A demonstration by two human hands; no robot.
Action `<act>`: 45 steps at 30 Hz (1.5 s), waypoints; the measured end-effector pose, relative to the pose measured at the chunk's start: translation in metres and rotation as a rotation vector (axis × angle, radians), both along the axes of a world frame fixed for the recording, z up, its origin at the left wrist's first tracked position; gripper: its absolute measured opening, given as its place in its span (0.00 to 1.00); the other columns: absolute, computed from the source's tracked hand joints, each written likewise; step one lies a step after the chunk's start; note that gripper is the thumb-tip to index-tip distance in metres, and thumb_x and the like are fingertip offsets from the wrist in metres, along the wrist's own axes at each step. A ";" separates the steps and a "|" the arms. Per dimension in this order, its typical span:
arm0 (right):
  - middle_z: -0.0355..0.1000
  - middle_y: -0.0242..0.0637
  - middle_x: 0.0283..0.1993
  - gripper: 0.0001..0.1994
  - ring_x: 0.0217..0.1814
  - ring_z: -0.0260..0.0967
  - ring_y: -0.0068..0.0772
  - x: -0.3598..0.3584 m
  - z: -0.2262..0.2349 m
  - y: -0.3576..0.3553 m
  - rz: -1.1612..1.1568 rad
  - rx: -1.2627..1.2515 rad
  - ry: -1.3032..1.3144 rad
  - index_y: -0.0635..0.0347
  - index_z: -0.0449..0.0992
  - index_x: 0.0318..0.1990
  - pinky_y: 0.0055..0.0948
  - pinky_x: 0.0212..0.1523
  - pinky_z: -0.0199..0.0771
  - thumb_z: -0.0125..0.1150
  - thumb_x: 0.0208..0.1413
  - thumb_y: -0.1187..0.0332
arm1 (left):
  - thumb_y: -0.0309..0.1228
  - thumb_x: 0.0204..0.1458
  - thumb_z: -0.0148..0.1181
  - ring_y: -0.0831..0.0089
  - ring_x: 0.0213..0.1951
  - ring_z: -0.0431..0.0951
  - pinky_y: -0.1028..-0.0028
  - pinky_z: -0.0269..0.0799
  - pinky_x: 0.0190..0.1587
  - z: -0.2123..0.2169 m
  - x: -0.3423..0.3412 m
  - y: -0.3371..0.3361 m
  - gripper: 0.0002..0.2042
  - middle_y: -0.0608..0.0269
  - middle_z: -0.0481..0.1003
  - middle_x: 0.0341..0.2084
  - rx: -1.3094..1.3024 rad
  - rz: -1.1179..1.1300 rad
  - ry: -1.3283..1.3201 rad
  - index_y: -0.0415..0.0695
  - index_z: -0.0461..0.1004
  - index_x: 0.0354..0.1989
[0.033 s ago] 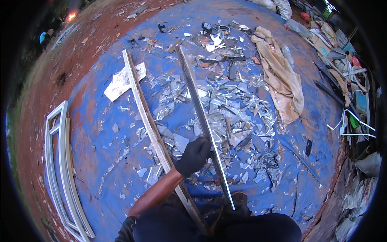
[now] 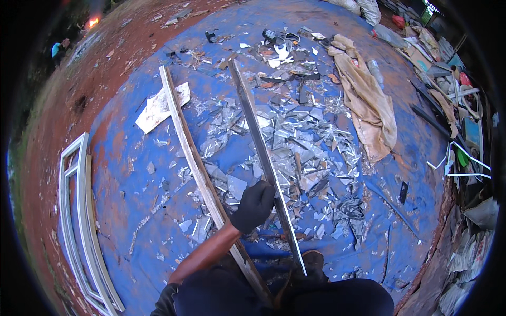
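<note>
My left hand (image 2: pixel 254 206), in a black glove, is closed around a long, narrow dark bar (image 2: pixel 256 132) with a pale right edge. The bar slants from among the debris down toward my boot (image 2: pixel 314 259). My forearm crosses over a long wooden plank (image 2: pixel 191 151), which lies roughly alongside the bar on its left and runs down to my legs. Under and beyond the bar spread broken glass pieces and shards (image 2: pixel 303 152) on a blue tarp (image 2: pixel 137 200). My right hand is out of the picture.
White window frames (image 2: pixel 74 221) lie at the left edge. A tan cloth (image 2: pixel 366 105) is on the right, with heaped scrap (image 2: pixel 448 68) beyond it. A dirty white sheet piece (image 2: pixel 154 113) lies by the plank. Far left, a person (image 2: pixel 57 50) is near a small fire (image 2: pixel 92 22).
</note>
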State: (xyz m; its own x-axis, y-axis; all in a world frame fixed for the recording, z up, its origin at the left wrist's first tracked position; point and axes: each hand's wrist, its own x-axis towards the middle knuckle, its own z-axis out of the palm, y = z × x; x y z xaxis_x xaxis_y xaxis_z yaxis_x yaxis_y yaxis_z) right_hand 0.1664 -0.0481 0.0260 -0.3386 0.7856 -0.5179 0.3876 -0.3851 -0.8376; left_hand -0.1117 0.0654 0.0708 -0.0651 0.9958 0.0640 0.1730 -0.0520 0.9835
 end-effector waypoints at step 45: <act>0.70 0.33 0.23 0.15 0.24 0.66 0.24 -0.021 0.004 0.011 0.042 0.024 -0.084 0.61 0.77 0.51 0.27 0.27 0.65 0.53 0.64 0.62 | 0.25 0.57 0.51 0.77 0.20 0.66 0.70 0.61 0.22 -0.020 -0.003 0.052 0.05 0.63 0.65 0.18 0.313 0.599 0.165 0.38 0.71 0.32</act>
